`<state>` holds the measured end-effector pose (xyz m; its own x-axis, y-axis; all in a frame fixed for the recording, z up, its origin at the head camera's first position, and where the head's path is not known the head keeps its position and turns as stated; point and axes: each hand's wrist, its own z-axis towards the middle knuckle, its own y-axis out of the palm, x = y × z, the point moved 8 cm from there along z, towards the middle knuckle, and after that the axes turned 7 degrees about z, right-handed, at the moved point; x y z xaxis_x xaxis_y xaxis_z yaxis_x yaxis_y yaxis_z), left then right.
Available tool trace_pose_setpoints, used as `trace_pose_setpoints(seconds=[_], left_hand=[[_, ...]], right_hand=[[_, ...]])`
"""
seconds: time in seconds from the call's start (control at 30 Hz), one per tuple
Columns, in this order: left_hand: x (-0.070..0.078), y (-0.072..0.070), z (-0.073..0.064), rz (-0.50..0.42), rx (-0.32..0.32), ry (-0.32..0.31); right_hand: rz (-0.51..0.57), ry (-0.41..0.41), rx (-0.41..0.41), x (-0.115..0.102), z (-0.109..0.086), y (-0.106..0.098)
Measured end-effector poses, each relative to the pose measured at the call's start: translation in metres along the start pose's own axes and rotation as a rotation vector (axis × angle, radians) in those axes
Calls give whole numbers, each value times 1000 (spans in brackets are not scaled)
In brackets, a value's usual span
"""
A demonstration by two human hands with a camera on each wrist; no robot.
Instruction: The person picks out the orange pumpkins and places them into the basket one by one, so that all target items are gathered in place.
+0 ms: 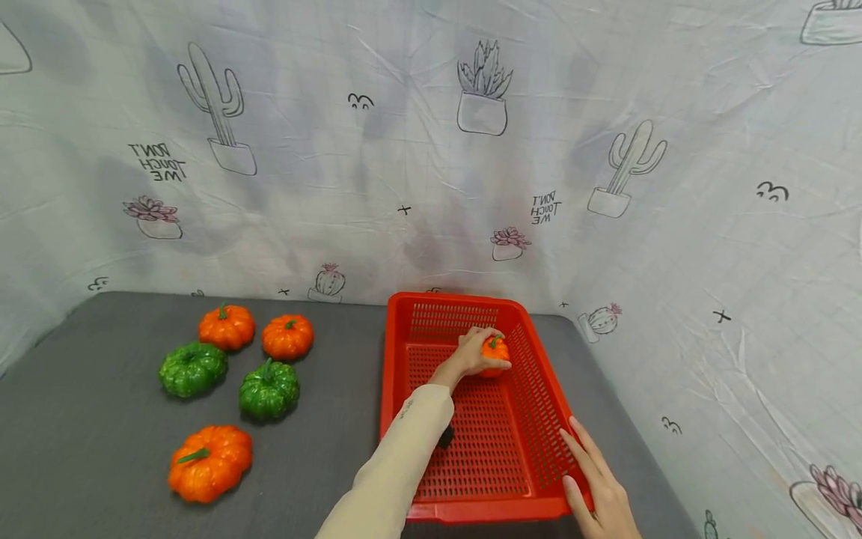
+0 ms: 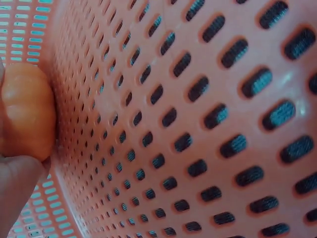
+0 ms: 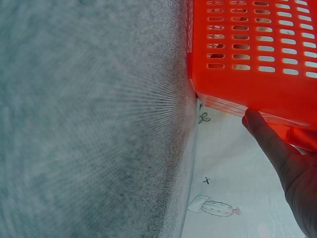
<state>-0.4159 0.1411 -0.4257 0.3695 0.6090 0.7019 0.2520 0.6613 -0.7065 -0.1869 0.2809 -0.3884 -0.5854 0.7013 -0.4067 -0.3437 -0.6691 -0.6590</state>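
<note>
Inside the red plastic basket (image 1: 481, 510), my left hand (image 1: 470, 355) grips a small orange pumpkin (image 1: 495, 349) with a green stem. The left wrist view shows the pumpkin (image 2: 28, 111) close to the basket's perforated side wall (image 2: 173, 119), with the thumb (image 2: 20, 183) below it; whether they touch I cannot tell. At the basket's near right corner, my right hand (image 1: 601, 490) rests on the rim with its fingers fairly straight. From the right wrist, one finger (image 3: 267, 136) is seen touching the basket's outer side (image 3: 237, 87).
To the left on the grey tabletop (image 1: 323, 449) lie orange pumpkins (image 1: 210, 463), (image 1: 227, 327), (image 1: 288, 337) and green pumpkins (image 1: 193, 369), (image 1: 269, 391). White cloth (image 1: 404, 165) printed with cacti hangs behind the table and along its right side.
</note>
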Motion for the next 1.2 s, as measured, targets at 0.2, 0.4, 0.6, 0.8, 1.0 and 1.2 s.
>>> trace_pose_setpoints(seconds=[0.2,0.4,0.6,0.8,1.0,1.2], left_hand=[[-7,2,-3,-71,-74,-59],[-13,0,-5,-244,-123,-99],[-13,-6,-4,-326,-135,-110],[-12,-11,-5,-215,-144,-50],[-11,-15,-6,-80,-113,26],[-14,-13,-4,-377,-123,-86]], right_hand=[[-17,19,-21,0,-1,1],[-35,56,-38,3,-4,4],[-36,54,-45,2,-2,3],[-35,44,-26,2,-1,1],[-14,61,-13,1,-2,1],[-18,56,-20,-1,0,0]])
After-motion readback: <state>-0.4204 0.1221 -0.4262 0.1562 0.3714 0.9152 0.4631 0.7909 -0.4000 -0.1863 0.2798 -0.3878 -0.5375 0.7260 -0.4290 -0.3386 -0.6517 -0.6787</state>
